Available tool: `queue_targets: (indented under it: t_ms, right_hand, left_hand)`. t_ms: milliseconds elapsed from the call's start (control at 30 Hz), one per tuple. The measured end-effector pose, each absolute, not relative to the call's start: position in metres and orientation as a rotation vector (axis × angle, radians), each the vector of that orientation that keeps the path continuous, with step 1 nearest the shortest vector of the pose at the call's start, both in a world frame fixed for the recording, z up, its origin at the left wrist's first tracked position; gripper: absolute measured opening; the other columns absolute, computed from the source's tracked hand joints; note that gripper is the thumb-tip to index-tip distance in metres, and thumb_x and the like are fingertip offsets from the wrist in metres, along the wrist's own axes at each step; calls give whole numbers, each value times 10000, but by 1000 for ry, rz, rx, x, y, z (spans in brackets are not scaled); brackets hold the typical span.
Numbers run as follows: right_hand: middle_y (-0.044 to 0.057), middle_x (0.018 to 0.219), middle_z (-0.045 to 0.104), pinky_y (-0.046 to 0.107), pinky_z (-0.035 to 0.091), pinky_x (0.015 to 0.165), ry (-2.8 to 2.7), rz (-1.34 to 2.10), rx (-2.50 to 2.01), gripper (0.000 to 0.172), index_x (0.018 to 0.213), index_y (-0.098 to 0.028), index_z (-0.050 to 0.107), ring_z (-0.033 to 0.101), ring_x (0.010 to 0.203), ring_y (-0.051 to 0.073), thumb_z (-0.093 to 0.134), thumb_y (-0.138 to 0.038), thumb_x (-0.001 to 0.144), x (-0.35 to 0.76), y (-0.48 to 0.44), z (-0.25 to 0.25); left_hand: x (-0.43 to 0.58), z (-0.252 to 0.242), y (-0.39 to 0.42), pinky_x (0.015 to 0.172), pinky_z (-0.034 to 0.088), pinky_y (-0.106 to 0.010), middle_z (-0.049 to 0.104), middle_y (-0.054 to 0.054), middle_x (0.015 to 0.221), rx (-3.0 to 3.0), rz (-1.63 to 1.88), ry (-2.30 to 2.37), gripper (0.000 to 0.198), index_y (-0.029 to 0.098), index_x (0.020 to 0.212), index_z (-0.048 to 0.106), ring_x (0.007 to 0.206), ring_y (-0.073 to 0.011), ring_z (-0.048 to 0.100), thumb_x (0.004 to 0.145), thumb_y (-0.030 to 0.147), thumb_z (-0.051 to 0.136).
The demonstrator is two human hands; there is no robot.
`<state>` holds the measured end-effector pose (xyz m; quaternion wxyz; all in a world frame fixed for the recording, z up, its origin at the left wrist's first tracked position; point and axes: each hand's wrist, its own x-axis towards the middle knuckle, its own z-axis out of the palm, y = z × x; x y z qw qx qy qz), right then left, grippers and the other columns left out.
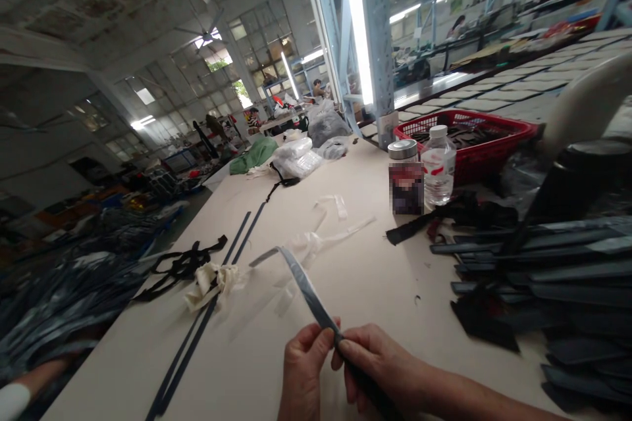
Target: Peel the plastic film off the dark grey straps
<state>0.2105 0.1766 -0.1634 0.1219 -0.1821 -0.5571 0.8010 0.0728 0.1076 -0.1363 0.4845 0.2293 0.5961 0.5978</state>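
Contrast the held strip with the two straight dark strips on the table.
The held strip curves; the dark strips lie straight on the table. Left hand and right hand pinch the held strip; neither touches the dark strips. The held strip shows grey; the dark strips look navy. All are long.

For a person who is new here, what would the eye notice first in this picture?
Probably the glaring tube light beside the blue pillar, upper middle. Then the red basket, right of centre, behind the clear bottle. At bottom centre, the left hand and right hand pinch a dark grey strip.
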Motion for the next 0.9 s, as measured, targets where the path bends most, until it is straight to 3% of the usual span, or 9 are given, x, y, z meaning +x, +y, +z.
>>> queue_targets:
  t_ms: [67, 167, 367, 467, 567, 767, 900]
  right_hand:
    - [54, 620, 624, 192, 453, 461, -1606, 2451, -570, 553, 932, -112, 605, 558, 476, 114, 511, -645, 819, 211, 174, -162]
    - [49, 594, 605, 180, 429, 454, -1754, 2336, -655, 465, 849, -106, 638, 543, 479, 109, 513, -553, 818, 212, 171, -157]
    - [46, 607, 619, 190, 428, 449, -1692, 2260, -663, 529, 875, -132, 568, 552, 478, 122, 477, -651, 824, 212, 175, -157]
    - [52, 625, 627, 197, 452, 481, -1618, 2449, -584, 486, 922, -115, 604, 564, 499, 119, 543, -579, 790, 213, 170, -157]
    - [68, 614, 622, 190, 440, 483, -1710, 2434, -597, 394, 831, -93, 635, 563, 509, 118, 527, -470, 795, 213, 166, -156]
    - [59, 612, 619, 216, 447, 502, -1637, 2366, -561, 598, 859, -114, 558, 569, 510, 129, 506, -708, 807, 212, 171, -160]
    - [71, 635, 627, 215, 437, 509, -1593, 2478, -482, 651, 909, -95, 580, 574, 514, 126, 513, -733, 800, 212, 167, -163]
  left_hand:
    - [69, -131, 110, 872, 473, -256, 734, -77, 916, 452, 1580, 1455, 351, 126, 918, 734, 906, -166, 635, 670, 369, 785]
    - [65, -127, 112, 919, 466, -265, 732, -84, 987, 364, 1685, 1423, 335, 141, 900, 736, 980, -177, 627, 642, 342, 806]
    - [77, -145, 105, 845, 468, -294, 680, -44, 701, 621, 1375, 1401, 363, 107, 930, 736, 786, -169, 618, 713, 398, 745]
    - [69, -137, 107, 852, 460, -256, 726, -70, 870, 524, 1495, 1430, 344, 126, 936, 733, 888, -167, 627, 706, 382, 755]
    - [65, -126, 108, 858, 466, -246, 733, -81, 976, 465, 1606, 1445, 345, 140, 941, 732, 930, -165, 628, 692, 377, 766]
    - [81, -123, 102, 774, 466, -284, 708, -42, 710, 652, 1361, 1426, 374, 122, 971, 738, 721, -155, 608, 725, 404, 728]
    - [70, -115, 106, 953, 417, -329, 738, -98, 987, 645, 1523, 1526, 356, 126, 949, 740, 970, -218, 612, 711, 392, 741]
